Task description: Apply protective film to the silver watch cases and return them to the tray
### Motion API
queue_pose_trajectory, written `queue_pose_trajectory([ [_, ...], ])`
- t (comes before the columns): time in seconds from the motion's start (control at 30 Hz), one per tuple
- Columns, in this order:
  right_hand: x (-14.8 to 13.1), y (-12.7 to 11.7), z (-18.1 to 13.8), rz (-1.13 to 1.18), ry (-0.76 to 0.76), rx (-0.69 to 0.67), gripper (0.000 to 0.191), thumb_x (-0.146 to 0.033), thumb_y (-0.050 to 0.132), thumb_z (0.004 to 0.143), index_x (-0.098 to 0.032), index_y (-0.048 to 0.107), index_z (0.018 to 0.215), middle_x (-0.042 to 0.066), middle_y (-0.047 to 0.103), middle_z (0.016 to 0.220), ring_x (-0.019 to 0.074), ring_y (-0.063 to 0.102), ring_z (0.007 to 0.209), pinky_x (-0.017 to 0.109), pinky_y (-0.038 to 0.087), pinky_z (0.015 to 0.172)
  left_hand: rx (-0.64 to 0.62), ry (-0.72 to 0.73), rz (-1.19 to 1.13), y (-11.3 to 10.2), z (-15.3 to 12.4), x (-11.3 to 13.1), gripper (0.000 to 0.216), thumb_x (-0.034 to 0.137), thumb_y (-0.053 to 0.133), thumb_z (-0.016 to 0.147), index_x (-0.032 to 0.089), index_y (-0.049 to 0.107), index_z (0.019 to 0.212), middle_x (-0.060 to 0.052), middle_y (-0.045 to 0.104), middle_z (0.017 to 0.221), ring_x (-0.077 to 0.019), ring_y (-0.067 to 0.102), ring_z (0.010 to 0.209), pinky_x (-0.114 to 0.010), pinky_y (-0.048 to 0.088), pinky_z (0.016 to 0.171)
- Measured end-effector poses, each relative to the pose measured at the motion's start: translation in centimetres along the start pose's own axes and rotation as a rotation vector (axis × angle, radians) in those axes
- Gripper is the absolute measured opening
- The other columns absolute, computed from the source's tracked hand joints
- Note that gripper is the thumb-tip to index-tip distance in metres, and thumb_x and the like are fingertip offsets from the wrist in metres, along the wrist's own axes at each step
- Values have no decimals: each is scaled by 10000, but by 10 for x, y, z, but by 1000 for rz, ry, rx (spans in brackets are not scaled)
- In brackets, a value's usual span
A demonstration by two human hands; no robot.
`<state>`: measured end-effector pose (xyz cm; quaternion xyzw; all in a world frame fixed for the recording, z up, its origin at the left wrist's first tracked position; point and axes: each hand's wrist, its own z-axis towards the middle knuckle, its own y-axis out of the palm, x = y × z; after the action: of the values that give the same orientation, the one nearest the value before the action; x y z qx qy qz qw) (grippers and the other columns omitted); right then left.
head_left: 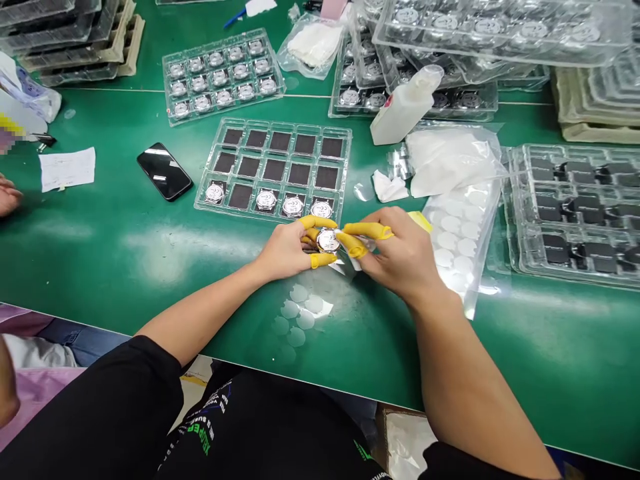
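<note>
My left hand (293,247), with yellow finger cots, is closed round a small round silver watch case (328,241) held just above the green table. My right hand (400,257), also in yellow cots, pinches at the case's right edge; what it holds there I cannot make out. Just beyond my hands lies a clear compartment tray (345,143) with dark pads, with several watch cases in its near row. Several clear round film discs (297,313) lie on the table below my hands.
A black phone (165,171) lies left of the tray. A second tray of watch cases (223,73) sits behind. A white bottle (407,103), plastic bags and a sheet of round stickers (463,233) lie to the right. Stacked trays (575,213) fill the right side. Another person's hand (7,195) is at far left.
</note>
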<state>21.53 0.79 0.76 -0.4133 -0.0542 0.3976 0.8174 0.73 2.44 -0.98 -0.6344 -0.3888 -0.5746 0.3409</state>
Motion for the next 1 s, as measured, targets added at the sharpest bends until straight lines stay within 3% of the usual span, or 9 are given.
queue_pose_trajectory([
  [0.13, -1, 0, -1, 112, -38, -49, 111, -203, 688, 937, -221, 665, 1044, 50, 655, 853, 180, 567, 738, 323, 456, 619, -26, 20, 25, 0, 0, -3, 559, 128, 824, 692, 173, 673, 1229, -37, 740, 938, -139, 712, 843, -291, 600, 821],
  [0.23, -1, 1, -2, 88, 37, -26, 45, -231, 655, 954, -223, 679, 991, 63, 663, 866, 191, 586, 746, 335, 456, 614, -13, 32, 53, 0, 0, -5, 559, 170, 835, 698, 179, 675, 1233, -35, 741, 934, -138, 709, 822, -301, 603, 817],
  [0.4, -2, 2, -3, 152, 94, -134, 77, -290, 629, 968, -243, 690, 963, 52, 665, 842, 182, 615, 736, 330, 493, 616, -20, 33, 60, 1, -1, -4, 553, 157, 829, 695, 173, 680, 1227, -43, 748, 952, -139, 715, 831, -297, 609, 820],
  [0.53, -6, 4, -5, 40, 198, -58, 115, -308, 633, 965, -221, 687, 913, 73, 682, 873, 173, 620, 710, 318, 462, 570, -7, 16, 57, 1, -1, -4, 550, 181, 835, 708, 175, 680, 1235, -30, 736, 907, -135, 708, 806, -303, 609, 814],
  [0.7, -7, 4, -6, 108, 114, -95, 75, -273, 637, 963, -229, 696, 951, 53, 675, 852, 156, 632, 706, 290, 455, 551, -15, -1, 44, 2, -2, -2, 574, 144, 815, 699, 167, 672, 1254, -36, 735, 924, -134, 706, 812, -298, 602, 807],
  [0.8, -5, 4, -7, 37, 135, -33, 80, -275, 656, 952, -213, 686, 912, 64, 677, 864, 153, 611, 678, 293, 424, 528, -4, -4, 33, 2, -2, -1, 559, 165, 823, 703, 163, 676, 1242, -31, 727, 897, -129, 698, 794, -298, 605, 797],
  [1.0, -4, 4, -8, 48, 151, -46, 94, -282, 643, 955, -217, 688, 904, 55, 673, 846, 134, 587, 637, 284, 406, 512, -17, -12, 17, 2, -2, -1, 543, 157, 832, 690, 164, 691, 1215, -44, 746, 928, -136, 714, 832, -295, 608, 817],
])
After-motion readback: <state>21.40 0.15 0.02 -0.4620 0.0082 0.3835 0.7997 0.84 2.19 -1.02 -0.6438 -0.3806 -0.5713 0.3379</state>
